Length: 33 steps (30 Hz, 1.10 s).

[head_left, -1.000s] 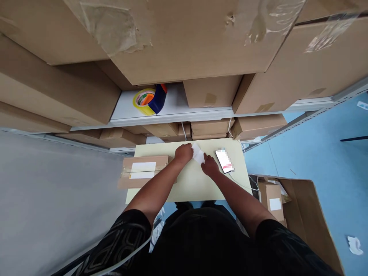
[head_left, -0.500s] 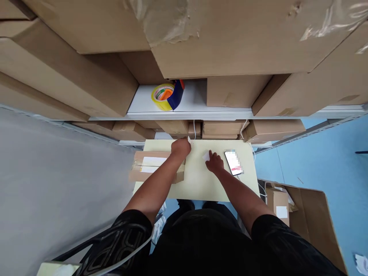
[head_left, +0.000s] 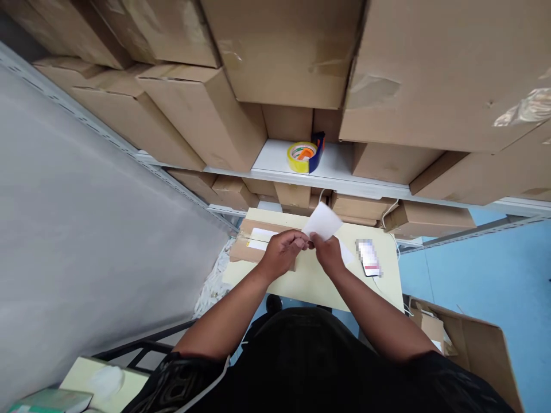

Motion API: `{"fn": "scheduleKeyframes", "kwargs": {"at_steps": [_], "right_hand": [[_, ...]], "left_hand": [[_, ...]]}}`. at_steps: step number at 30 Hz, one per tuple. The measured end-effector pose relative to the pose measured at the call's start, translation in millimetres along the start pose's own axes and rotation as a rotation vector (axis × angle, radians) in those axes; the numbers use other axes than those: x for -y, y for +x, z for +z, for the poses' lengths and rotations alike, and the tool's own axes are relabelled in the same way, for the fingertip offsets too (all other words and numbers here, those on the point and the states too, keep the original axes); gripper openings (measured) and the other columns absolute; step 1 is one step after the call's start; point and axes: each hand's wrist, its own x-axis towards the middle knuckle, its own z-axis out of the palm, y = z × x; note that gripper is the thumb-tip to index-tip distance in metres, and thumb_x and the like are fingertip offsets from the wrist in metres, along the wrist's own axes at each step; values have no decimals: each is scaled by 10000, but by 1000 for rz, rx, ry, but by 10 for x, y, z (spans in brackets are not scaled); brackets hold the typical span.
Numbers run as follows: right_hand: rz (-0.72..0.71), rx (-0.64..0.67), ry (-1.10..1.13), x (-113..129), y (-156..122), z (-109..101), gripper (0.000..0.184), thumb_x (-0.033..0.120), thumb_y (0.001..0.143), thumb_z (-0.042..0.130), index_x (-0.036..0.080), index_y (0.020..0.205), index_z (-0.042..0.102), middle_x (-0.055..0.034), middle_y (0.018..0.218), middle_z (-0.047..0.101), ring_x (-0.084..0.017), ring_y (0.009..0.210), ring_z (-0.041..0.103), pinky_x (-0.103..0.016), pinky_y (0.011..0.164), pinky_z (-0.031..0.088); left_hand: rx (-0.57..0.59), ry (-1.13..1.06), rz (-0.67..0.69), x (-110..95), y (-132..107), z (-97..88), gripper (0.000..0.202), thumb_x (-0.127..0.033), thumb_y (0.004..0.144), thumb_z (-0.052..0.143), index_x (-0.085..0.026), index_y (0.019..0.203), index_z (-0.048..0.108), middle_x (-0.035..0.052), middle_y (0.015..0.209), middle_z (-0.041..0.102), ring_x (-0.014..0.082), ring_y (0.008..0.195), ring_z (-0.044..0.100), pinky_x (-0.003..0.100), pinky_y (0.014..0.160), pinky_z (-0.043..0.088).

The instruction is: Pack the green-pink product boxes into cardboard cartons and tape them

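Head view: right hand (head_left: 328, 255), center of frame, thumb down on a white paper (head_left: 323, 221), grip closed on its lower edge; paper tilts up toward upper right. Left hand (head_left: 282, 252) just left of it, fingers curled nearly closed, tips meeting the right hand's fingers at the paper's lower left corner; can't tell if they pinch the paper too. Another white piece (head_left: 345, 252) shows just right of the right hand; can't tell if it's joined to the paper.

Both hands are over a pale yellow table (head_left: 318, 287), mid-frame. Taped cardboard box (head_left: 241, 250) with white label (head_left: 260, 233) on table's left side, partly behind the left hand. Phone (head_left: 369, 258), screen lit and pixelated, on table's right side, white cable (head_left: 376, 282) at its lower end.

Top half: shelf (head_left: 275, 159) with stacked brown cartons (head_left: 297, 57); yellow tape roll (head_left: 298, 165) in a blue dispenser (head_left: 317, 158) on it, upper center. Lower right: open carton (head_left: 477, 344) on blue floor (head_left: 456, 269). Lower left: another pale tabletop (head_left: 80, 370).
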Motion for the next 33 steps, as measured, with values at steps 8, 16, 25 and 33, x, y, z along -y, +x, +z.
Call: {"fn": "scheduleKeyframes", "kwargs": {"at_steps": [8, 16, 25, 33], "right_hand": [[154, 111, 420, 853, -670, 627, 276, 351, 684, 840, 149, 832, 723, -38, 688, 704, -170, 547, 623, -320, 537, 523], [113, 71, 351, 927, -991, 1253, 229, 348, 710, 823, 142, 760, 735, -56, 672, 715, -170, 558, 638, -300, 539, 521], [140, 98, 300, 847, -1116, 1362, 203, 337, 731, 795, 144, 774, 747, -56, 684, 721, -170, 539, 625, -310, 531, 512], [195, 186, 328, 846, -1141, 1293, 207, 324, 730, 793, 134, 801, 752, -58, 701, 723, -166, 545, 627, -292, 517, 490]], "left_hand": [[24, -215, -73, -92, -426, -913, 306, -461, 847, 758, -169, 925, 715, 34, 788, 723, 166, 743, 674, 300, 728, 543], [134, -346, -95, -123, -746, -1337, 241, -396, 820, 755, -167, 831, 680, 41, 779, 749, 173, 728, 705, 307, 718, 569], [152, -325, -97, -49, -868, -1428, 167, -333, 802, 706, -170, 785, 677, 35, 739, 736, 162, 692, 678, 301, 687, 550], [266, -368, -50, 12, -890, -1402, 182, -320, 838, 706, -156, 760, 710, 49, 735, 733, 152, 675, 646, 293, 667, 516]]}}
